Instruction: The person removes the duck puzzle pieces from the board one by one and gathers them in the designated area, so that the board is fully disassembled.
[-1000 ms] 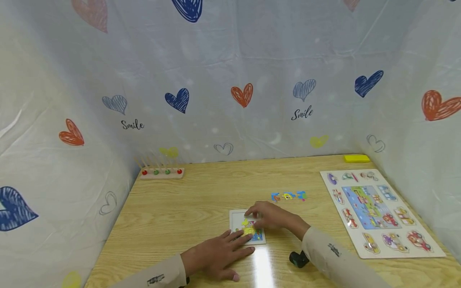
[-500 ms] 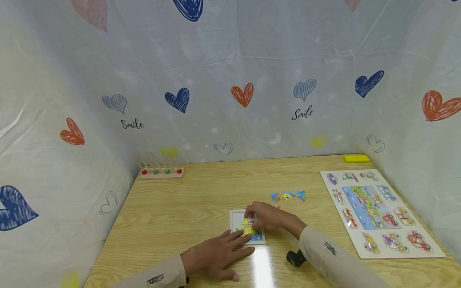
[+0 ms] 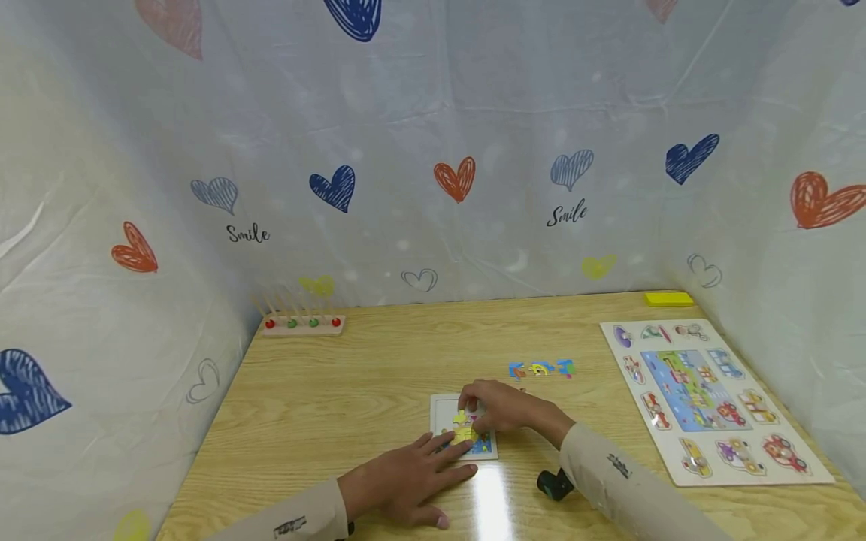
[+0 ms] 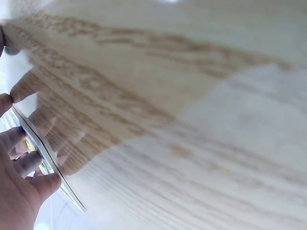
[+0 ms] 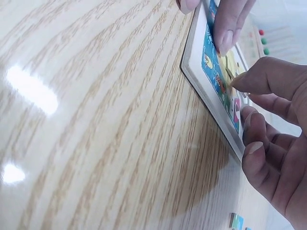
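Observation:
A small jigsaw puzzle in a white frame [image 3: 443, 403] lies on the table between the two hands. Its lower part shows blue and yellow pieces, and bare white tray shows at upper left. My left hand [image 3: 414, 479] rests spread, its fingertips on the puzzle's lower left. From above, my right hand [image 3: 502, 406] pinches a yellow puzzle piece [image 3: 462, 417] between thumb and index finger. In the right wrist view the thumb [image 5: 268, 79] meets this piece at the edge of the yellow area. The right fingers hide part of the puzzle's upper right.
Loose puzzle pieces [image 3: 540, 368] lie behind the right hand. A large knob puzzle board [image 3: 737, 466] takes up the table's right side, with a yellow block [image 3: 669, 299] behind it. At back left stands a wooden peg stand [image 3: 304, 328] with red and green beads. Patterned curtains surround the table.
My right hand and forearm have shifted slightly left, baring a bit of a brownish piece behind the wrist. The left hand has stayed on the puzzle.

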`<state>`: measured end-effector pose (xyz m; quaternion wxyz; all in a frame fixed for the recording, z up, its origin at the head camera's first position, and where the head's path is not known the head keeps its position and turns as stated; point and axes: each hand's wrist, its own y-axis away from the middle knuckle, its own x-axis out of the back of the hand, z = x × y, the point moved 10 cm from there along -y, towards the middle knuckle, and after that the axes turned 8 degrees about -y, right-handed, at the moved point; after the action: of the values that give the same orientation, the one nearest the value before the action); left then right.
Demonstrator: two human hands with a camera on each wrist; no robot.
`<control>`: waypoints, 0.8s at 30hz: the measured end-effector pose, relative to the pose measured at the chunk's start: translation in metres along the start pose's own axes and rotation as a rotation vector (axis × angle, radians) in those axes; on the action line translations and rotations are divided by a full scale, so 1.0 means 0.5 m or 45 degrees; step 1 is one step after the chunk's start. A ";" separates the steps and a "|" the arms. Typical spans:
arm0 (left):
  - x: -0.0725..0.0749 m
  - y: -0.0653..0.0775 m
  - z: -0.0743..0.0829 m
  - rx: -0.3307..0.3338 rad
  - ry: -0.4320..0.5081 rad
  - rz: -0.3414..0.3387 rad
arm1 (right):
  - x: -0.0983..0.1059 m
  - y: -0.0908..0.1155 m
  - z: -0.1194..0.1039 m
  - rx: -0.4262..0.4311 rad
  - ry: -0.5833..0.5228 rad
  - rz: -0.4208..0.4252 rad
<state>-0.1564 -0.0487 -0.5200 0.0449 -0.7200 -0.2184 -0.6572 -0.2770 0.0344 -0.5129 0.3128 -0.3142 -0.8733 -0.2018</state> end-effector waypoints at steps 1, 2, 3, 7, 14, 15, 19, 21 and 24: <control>0.000 0.000 0.000 0.000 -0.004 0.000 | 0.000 0.000 0.000 -0.004 0.005 -0.001; 0.000 0.001 0.000 0.001 -0.008 0.001 | 0.000 0.000 -0.001 -0.003 0.003 -0.001; 0.000 0.001 0.000 0.000 -0.012 0.002 | -0.001 -0.001 -0.001 0.000 -0.001 -0.003; 0.004 0.002 0.002 -0.005 0.002 0.009 | -0.004 -0.001 -0.007 0.018 -0.033 -0.010; 0.006 0.004 0.003 -0.001 0.015 -0.007 | -0.009 -0.007 -0.006 0.019 -0.099 -0.004; 0.007 0.004 0.003 0.000 0.011 -0.007 | -0.009 -0.007 -0.006 0.024 -0.112 -0.003; 0.006 0.004 0.004 0.002 -0.008 -0.010 | -0.009 -0.007 -0.007 0.022 -0.162 -0.007; 0.004 0.004 0.004 0.005 -0.015 -0.013 | -0.008 -0.006 -0.008 0.026 -0.192 -0.010; 0.001 0.004 0.003 0.006 -0.020 -0.018 | -0.008 -0.008 -0.004 0.021 -0.230 -0.016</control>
<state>-0.1542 -0.0498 -0.5195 0.0403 -0.7233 -0.2255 -0.6514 -0.2762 0.0287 -0.5148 0.2341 -0.3231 -0.9016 -0.1674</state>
